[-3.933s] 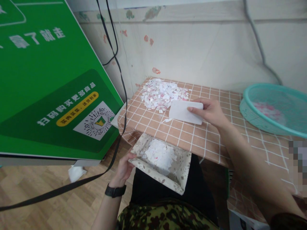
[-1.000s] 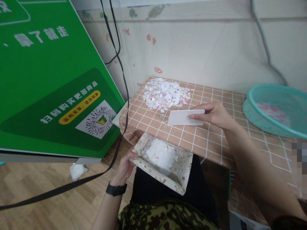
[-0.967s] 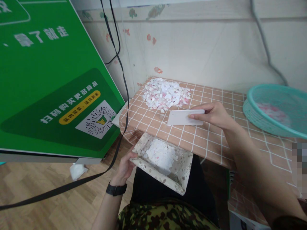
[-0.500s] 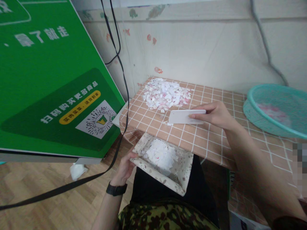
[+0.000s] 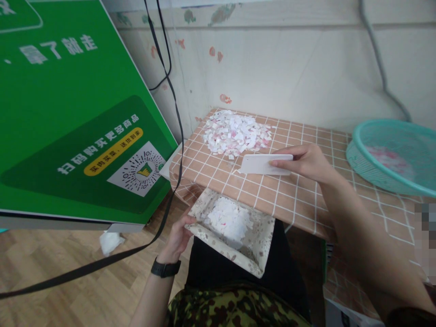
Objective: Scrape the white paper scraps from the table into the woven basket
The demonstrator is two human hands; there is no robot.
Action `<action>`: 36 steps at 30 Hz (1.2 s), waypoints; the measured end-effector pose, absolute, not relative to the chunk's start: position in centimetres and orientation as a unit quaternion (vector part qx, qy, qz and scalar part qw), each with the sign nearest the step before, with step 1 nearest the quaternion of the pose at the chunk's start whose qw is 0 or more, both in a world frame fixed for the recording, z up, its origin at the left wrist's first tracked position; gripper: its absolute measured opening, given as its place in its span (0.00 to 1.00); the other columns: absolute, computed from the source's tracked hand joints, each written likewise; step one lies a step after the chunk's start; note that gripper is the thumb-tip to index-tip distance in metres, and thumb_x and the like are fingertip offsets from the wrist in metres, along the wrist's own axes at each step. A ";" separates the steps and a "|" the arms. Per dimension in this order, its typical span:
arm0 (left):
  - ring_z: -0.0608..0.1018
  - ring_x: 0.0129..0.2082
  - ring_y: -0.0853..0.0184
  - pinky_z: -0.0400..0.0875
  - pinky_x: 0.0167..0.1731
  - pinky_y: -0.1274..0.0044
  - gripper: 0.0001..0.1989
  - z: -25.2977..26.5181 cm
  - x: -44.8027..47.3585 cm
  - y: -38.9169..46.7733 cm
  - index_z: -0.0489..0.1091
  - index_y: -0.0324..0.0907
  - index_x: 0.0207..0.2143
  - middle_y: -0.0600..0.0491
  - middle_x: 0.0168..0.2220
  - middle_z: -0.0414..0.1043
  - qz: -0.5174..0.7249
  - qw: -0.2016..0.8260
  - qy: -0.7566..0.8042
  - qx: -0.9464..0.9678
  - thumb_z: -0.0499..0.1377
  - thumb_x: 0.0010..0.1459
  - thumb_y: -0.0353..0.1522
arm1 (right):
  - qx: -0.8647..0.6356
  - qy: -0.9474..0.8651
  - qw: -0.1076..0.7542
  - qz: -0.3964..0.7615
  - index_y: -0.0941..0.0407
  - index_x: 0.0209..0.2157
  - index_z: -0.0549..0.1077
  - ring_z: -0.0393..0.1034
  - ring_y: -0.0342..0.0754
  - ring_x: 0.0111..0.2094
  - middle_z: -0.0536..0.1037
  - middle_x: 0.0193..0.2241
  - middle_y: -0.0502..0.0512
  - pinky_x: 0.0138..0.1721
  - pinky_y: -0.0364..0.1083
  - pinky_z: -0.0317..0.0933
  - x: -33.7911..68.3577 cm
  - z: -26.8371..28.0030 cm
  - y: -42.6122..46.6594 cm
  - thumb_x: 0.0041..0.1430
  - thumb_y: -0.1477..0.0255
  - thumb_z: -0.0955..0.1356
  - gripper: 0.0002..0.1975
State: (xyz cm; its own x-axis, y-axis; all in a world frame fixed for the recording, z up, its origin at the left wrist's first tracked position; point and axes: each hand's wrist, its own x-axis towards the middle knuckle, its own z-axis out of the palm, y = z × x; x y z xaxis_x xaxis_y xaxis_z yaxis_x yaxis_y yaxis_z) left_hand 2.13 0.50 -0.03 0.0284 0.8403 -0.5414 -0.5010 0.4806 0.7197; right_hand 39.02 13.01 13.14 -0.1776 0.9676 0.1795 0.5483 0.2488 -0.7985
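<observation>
My right hand (image 5: 303, 161) is closed on a flat white plastic card-like scraper (image 5: 260, 164), its long edge down at the checked tabletop (image 5: 293, 190). A few white paper scraps (image 5: 237, 171) lie by the scraper's left end. Behind it is a loose heap of white and pink paper scraps (image 5: 235, 132). Below the table's front edge, my left hand (image 5: 179, 236) grips the left side of a flower-patterned shallow tray (image 5: 260, 252), thumb over the rim. White paper bits (image 5: 230, 220) are piled inside this tray.
A turquoise mesh basket (image 5: 371, 170) with pinkish scraps stands at the table's right. On the left a big green sign board (image 5: 68, 113) leans near the table, with a black strap (image 5: 170, 200) hanging across. A white crumpled bag (image 5: 111, 243) lies on the floor.
The scraper has shifted very slightly, and fewer scraps show under its left end. My left hand and the tray stay in the same place.
</observation>
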 end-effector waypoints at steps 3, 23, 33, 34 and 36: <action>0.82 0.34 0.57 0.73 0.32 0.73 0.23 0.1 2.2 0.6 0.80 0.37 0.42 0.51 0.32 0.83 0.480 0.695 0.510 0.163 0.64 0.40 0.29 | -0.540 -0.696 0.382 0.281 0.53 0.35 0.85 0.73 0.48 0.26 0.83 0.29 0.54 0.24 0.46 0.64 38.9 13.0 13.0 0.47 0.58 0.76 0.16; 0.82 0.32 0.57 0.72 0.30 0.73 0.23 0.0 2.1 0.6 0.79 0.38 0.44 0.50 0.32 0.83 0.470 0.704 0.501 0.182 0.64 0.41 0.29 | -0.472 -0.804 0.333 0.141 0.51 0.40 0.84 0.70 0.44 0.21 0.81 0.24 0.49 0.20 0.44 0.60 37.8 14.1 10.3 0.60 0.61 0.71 0.12; 0.78 0.23 0.63 0.70 0.29 0.73 0.07 -1.2 2.5 0.3 0.78 0.38 0.27 0.53 0.23 0.80 0.464 0.705 0.506 0.178 0.64 0.41 0.29 | -0.518 -0.779 0.351 0.037 0.50 0.45 0.82 0.74 0.46 0.23 0.84 0.31 0.53 0.26 0.45 0.64 32.7 10.5 7.0 0.66 0.62 0.65 0.15; 0.78 0.24 0.63 0.70 0.29 0.73 0.07 -1.3 2.6 0.3 0.78 0.38 0.27 0.53 0.23 0.80 0.464 0.705 0.506 0.178 0.64 0.41 0.29 | -0.522 -0.785 0.329 0.049 0.50 0.45 0.81 0.73 0.46 0.23 0.83 0.30 0.53 0.26 0.45 0.63 32.6 10.8 7.1 0.66 0.61 0.64 0.16; 0.79 0.26 0.61 0.70 0.31 0.72 0.08 -1.5 2.8 0.2 0.79 0.37 0.28 0.52 0.23 0.80 0.464 0.709 0.500 0.178 0.64 0.41 0.29 | -0.520 -0.802 0.285 0.064 0.51 0.45 0.81 0.72 0.46 0.22 0.82 0.27 0.53 0.27 0.45 0.61 32.5 11.8 7.5 0.67 0.61 0.62 0.18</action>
